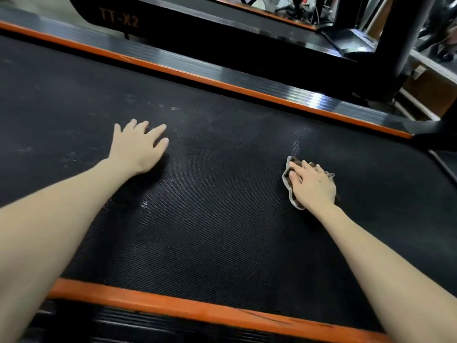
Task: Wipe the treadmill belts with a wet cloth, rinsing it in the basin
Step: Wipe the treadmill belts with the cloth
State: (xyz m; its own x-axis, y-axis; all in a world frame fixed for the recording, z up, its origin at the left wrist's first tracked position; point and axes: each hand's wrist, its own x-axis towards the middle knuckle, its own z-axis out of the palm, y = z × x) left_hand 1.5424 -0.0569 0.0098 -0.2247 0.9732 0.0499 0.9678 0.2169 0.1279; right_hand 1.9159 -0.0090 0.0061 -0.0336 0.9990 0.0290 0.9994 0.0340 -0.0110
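Wiping step in hand. Right grip [312,185] lies flat on crumpled cloth [286,180], fingers straight over it, not curled round. Cloth sits under palm on treadmill belt [222,231], right side. Left grip [138,144] spread wide on belt, holds nothing, well apart from cloth. Pale smudges [160,106] beyond left grip look unwiped; next stroke probably calls for firm sweep leftward. Basin not in view.

Grey floor [37,4] top left; black post [405,33] right; dim clutter [296,6] behind, blurry.
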